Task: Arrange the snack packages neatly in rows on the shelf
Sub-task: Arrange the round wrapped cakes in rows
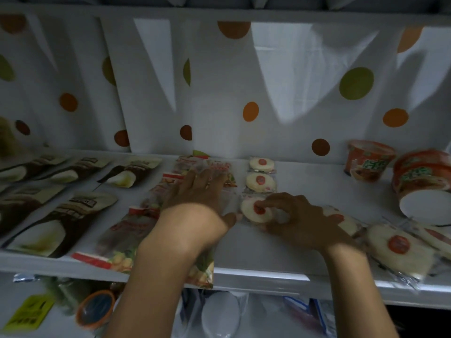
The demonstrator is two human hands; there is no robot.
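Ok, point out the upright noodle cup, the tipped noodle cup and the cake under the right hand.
upright noodle cup (pixel 368 164), head view, red side wall.
tipped noodle cup (pixel 422 173), head view, red side wall.
cake (pixel 247 212), head view, pale edge left of its red spot.

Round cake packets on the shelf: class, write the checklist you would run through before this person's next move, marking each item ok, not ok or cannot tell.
1. Front round packet lines up with the two round packets behind: ok, roughly.
2. Right hand controls the front round packet: ok, fingers on it.
3. Left hand steadies the clear packets: ok, lies flat on them.
4. Loose round packets at the right sit in rows: not ok, heaped at angles.
5. Bare shelf in front for the next packet: ok.
6. Noodle cups upright: not ok, the tipped noodle cup lies on its side.
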